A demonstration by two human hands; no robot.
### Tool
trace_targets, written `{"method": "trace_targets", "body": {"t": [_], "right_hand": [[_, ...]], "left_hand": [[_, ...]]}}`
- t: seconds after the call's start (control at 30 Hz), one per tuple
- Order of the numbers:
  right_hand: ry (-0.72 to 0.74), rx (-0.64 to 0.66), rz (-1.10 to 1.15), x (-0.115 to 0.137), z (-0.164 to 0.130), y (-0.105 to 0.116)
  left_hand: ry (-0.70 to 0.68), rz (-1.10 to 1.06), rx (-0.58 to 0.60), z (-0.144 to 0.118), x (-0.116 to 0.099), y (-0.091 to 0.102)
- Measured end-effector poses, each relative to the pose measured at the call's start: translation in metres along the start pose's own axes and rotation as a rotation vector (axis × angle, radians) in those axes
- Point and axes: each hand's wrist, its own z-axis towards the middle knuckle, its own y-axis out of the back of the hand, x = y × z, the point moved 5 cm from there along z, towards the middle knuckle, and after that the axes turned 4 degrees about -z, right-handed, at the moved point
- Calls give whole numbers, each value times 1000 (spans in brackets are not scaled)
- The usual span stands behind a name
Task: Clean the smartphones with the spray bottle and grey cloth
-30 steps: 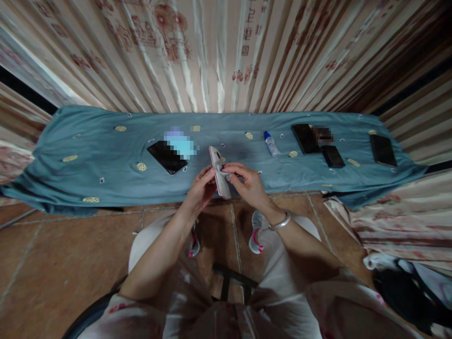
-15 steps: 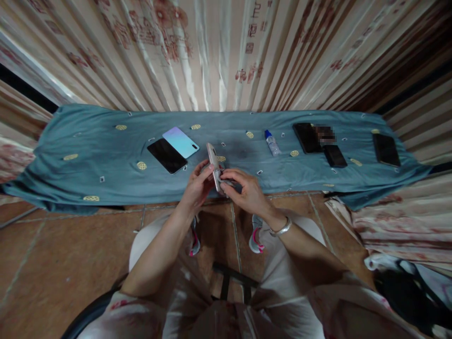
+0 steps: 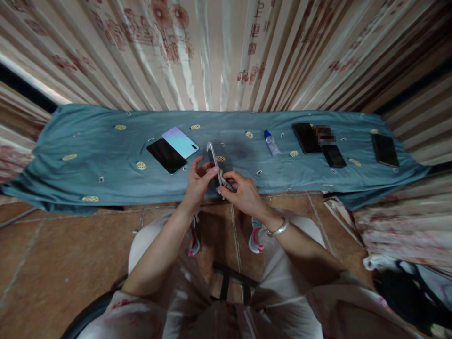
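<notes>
My left hand [image 3: 197, 181] grips a pink-gold phone [image 3: 213, 157] that stands on edge above the near rim of the teal cloth-covered table [image 3: 106, 155]. My right hand [image 3: 243, 193], with a silver bangle on its wrist, pinches a small tool at the phone's lower edge; the tool itself is too small to make out. Left of the hands lie a black phone [image 3: 166, 156] and a pale blue phone [image 3: 180, 141], side by side on the cloth.
A small clear bottle with a blue cap [image 3: 271, 143] lies right of centre. Further right are two dark phones [image 3: 306, 137] [image 3: 334, 156] and another dark phone [image 3: 384, 149] near the table's end. Patterned curtains hang behind. Tiled floor and my knees are below.
The phone has turned from showing its back to standing nearly edge-on. Both hands shifted slightly lower and left with it.
</notes>
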Motion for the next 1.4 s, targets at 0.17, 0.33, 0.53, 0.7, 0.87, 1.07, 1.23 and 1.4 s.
{"method": "trace_targets", "body": {"t": [0.17, 0.33, 0.53, 0.7, 0.87, 1.07, 1.23, 1.4], "right_hand": [[-91, -22, 109, -14, 4, 0], [-174, -34, 379, -29, 11, 1], [-242, -18, 565, -28, 12, 3], [-330, -9, 689, -28, 11, 1], [-409, 18, 811, -29, 10, 1], [-413, 45, 891, -23, 11, 1], [-422, 84, 922, -20, 10, 0], [-448, 121, 941, -18, 10, -2]], "left_hand": [[-6, -14, -28, 1, -7, 7], [-4, -61, -30, 6, -11, 17], [-2, -72, -6, 6, -15, 18], [11, -92, -31, 7, -18, 19], [61, -132, -7, 13, -13, 22], [89, -199, 55, 11, -8, 14], [217, -185, 125, 3, -1, 0], [236, -221, 152, -2, -3, -7]]}}
